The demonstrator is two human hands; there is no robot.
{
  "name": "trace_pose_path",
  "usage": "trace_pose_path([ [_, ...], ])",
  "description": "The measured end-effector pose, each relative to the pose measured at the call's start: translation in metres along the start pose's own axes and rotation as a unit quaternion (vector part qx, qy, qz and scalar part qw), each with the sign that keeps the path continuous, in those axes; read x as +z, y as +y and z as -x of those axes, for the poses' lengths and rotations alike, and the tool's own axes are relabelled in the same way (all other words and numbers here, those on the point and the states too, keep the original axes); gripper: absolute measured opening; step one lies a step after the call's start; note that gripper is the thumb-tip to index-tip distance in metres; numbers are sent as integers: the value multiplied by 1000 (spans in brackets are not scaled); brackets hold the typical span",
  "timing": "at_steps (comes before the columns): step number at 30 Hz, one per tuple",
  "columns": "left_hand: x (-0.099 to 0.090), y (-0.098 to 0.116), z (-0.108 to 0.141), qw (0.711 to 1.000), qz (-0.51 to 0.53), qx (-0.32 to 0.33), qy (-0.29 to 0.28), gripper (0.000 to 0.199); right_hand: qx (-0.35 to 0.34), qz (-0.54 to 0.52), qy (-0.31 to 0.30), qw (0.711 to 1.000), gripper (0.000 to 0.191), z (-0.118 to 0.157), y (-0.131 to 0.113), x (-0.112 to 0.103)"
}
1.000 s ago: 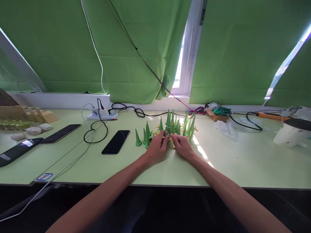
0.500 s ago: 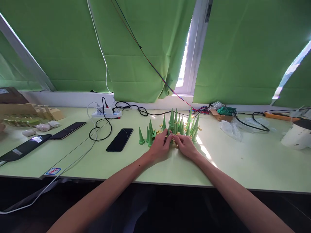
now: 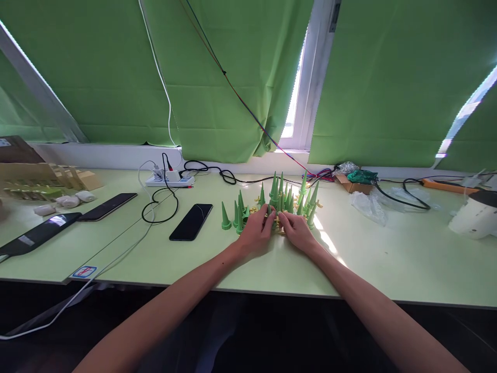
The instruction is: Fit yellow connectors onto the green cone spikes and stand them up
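Observation:
Both hands meet at the front of a cluster of green pointed cones [image 3: 274,191] standing on the table. My left hand [image 3: 254,230] is closed in a pinch around a green cone, with only a bit of it visible between the fingers. Close beside it, my right hand [image 3: 298,232] is also pinched. Whatever lies in its fingertips is too small to make out. Small yellow pieces [image 3: 319,204] are scattered among the cones, some showing between the two hands. To the left of my left hand, a separate green cone [image 3: 225,216] stands upright.
A black phone [image 3: 191,223] lies left of the cones, with another dark phone [image 3: 107,207] farther left. Behind are a power strip [image 3: 171,181] and looped black cables. At right are a small cardboard box [image 3: 353,184], clear plastic bags [image 3: 369,207] and a white container [image 3: 474,216].
My right fingertips have moved slightly up and away from the left ones, leaving a small gap where yellow bits show. My left hand stays almost still. The view has shifted very slightly.

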State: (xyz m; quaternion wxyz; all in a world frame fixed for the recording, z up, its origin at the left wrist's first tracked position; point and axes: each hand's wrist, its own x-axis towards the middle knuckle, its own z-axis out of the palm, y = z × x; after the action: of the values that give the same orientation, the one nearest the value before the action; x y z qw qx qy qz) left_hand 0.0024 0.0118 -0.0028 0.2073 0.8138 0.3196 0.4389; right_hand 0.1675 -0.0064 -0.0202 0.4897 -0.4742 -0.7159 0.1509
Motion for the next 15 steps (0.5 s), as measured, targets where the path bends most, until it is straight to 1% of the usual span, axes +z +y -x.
trace_pose_path([
  [3, 0, 0, 0, 1000, 1, 5, -3, 21, 2, 1, -1, 1000, 51, 0, 0, 0],
  [7, -2, 3, 1, 998, 20, 37, -39, 27, 9, 16, 19, 1000, 52, 0, 2, 1],
  [9, -4, 4, 1, 997, 24, 52, -47, 31, 7, 25, 28, 999, 52, 0, 3, 1],
  [13, -7, 4, 2, 996, 23, 75, -49, 40, 10, 20, 33, 999, 53, 0, 4, 0],
  [15, -6, 4, 2, 996, 35, 75, -35, 42, 16, 11, 40, 999, 54, -1, 3, 0],
])
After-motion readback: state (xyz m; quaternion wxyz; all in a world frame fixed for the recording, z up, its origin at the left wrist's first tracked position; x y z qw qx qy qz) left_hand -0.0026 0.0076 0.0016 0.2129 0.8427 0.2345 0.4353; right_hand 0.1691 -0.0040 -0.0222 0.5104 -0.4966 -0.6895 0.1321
